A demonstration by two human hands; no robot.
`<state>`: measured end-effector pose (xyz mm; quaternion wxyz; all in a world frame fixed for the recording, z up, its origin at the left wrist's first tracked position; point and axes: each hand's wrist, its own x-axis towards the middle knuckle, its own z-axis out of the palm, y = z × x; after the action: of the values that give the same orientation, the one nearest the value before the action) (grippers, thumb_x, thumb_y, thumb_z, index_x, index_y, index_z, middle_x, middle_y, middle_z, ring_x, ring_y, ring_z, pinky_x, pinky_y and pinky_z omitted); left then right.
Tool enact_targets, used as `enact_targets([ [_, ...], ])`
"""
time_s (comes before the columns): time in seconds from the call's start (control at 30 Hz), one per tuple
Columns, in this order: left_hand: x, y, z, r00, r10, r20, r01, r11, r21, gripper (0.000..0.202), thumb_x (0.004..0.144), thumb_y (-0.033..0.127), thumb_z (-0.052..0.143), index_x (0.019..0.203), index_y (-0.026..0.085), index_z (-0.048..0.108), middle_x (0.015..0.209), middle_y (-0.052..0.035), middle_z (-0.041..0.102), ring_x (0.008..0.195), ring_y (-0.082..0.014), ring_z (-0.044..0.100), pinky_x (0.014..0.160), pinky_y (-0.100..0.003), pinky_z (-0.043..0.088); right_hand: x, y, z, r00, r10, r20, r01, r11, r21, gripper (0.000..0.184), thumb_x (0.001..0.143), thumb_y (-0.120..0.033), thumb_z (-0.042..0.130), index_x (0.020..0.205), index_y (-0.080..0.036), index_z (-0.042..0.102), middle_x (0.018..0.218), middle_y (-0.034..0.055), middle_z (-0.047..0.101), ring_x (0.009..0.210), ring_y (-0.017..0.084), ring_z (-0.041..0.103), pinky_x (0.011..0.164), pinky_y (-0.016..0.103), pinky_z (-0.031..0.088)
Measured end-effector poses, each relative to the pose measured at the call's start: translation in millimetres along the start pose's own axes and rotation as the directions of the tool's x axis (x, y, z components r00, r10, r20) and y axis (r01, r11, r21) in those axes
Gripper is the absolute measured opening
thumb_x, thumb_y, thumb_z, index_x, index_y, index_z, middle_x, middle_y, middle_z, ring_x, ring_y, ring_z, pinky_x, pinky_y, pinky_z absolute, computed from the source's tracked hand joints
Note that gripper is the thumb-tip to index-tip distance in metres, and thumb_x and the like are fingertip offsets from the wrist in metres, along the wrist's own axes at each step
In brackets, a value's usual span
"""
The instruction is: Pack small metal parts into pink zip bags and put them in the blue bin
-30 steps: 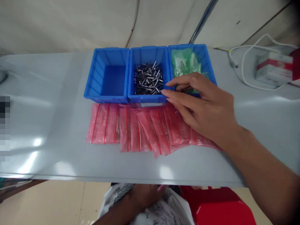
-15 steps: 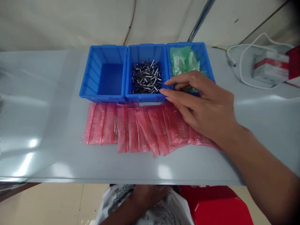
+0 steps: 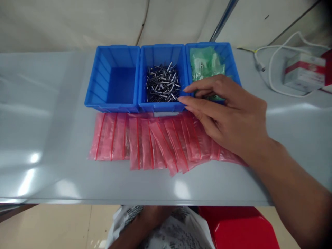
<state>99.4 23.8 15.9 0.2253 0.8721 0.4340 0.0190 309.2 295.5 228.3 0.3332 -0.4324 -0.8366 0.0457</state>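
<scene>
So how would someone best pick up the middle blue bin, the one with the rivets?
Coming from above, pinch the middle bin by its front and back rims: the bin with green bags and the other bin touch its sides, leaving only those lipped edges free.

The person's right hand (image 3: pixel 233 117) has moved a little toward the right, and its back now stands farther from the bins. The left hand (image 3: pixel 153 219) has gone lower and more to the left, over the white printed bag (image 3: pixel 178 231). The blue plastic bins (image 3: pixel 162 76) now sit a little higher in the view.
</scene>
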Motion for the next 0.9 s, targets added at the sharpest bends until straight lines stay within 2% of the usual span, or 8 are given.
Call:
enact_targets([
  [0.2, -8.7, -6.3, 8.9, 1.0, -0.024, 0.0, 0.024, 0.999, 0.027, 0.041, 0.107, 0.048, 0.074, 0.137, 0.021, 0.07, 0.143, -0.0107, 0.071, 0.125, -0.0254, 0.072, 0.109, -0.047, 0.069, 0.2, -1.7, -2.6, 1.0, 0.009, 0.016, -0.009, 1.0, -0.011, 0.018, 0.113, -0.031, 0.065, 0.117, -0.036, 0.083, 0.114, -0.0019, 0.084, 0.101, 0.02, 0.081, 0.095, 0.044, 0.072],
  [0.43, -11.0, -6.5, 17.6, 0.997, 0.016, -0.072, -0.009, 0.996, 0.094, 0.045, 0.106, 0.047, 0.076, 0.14, 0.02, 0.068, 0.144, -0.0116, 0.07, 0.127, -0.0262, 0.072, 0.11, -0.049, 0.069, 0.2, 0.1, -1.6, 1.0, -0.011, 0.012, 0.011, 1.0, 0.002, 0.018, 0.113, -0.03, 0.065, 0.118, -0.036, 0.082, 0.117, -0.0034, 0.084, 0.098, 0.017, 0.079, 0.095, 0.04, 0.071],
  [0.63, -5.7, 0.5, 8.4, 0.99, 0.004, -0.142, 0.008, 0.996, 0.086, 0.047, 0.105, 0.048, 0.077, 0.141, 0.019, 0.067, 0.145, -0.0118, 0.069, 0.128, -0.0269, 0.072, 0.11, -0.05, 0.068, 0.9, -0.2, -2.5, 1.0, -0.003, 0.026, 0.003, 0.999, 0.035, 0.02, 0.114, -0.03, 0.064, 0.119, -0.034, 0.083, 0.118, -0.0017, 0.084, 0.098, 0.016, 0.078, 0.095, 0.035, 0.068],
  [0.77, 10.1, 10.7, -0.6, 0.98, -0.011, -0.197, 0.022, 0.998, 0.051, 0.047, 0.105, 0.048, 0.077, 0.142, 0.019, 0.067, 0.145, -0.0119, 0.069, 0.128, -0.0271, 0.072, 0.11, -0.051, 0.068, 0.6, 1.3, -1.4, 1.0, -0.018, 0.008, 0.018, 0.998, 0.061, 0.019, 0.113, -0.03, 0.067, 0.118, -0.028, 0.085, 0.118, 0.0013, 0.085, 0.095, 0.015, 0.077, 0.093, 0.035, 0.067],
  [0.9, 28.7, 14.3, -20.4, 0.978, -0.03, -0.207, 0.024, 0.999, -0.034, 0.047, 0.105, 0.049, 0.076, 0.141, 0.02, 0.067, 0.145, -0.0114, 0.069, 0.129, -0.028, 0.071, 0.111, -0.05, 0.068, -0.3, 2.1, -1.1, 0.999, -0.053, -0.008, 0.053, 0.997, 0.058, 0.019, 0.113, -0.027, 0.066, 0.119, -0.03, 0.083, 0.121, 0.0001, 0.085, 0.096, 0.016, 0.077, 0.093, 0.037, 0.068],
])
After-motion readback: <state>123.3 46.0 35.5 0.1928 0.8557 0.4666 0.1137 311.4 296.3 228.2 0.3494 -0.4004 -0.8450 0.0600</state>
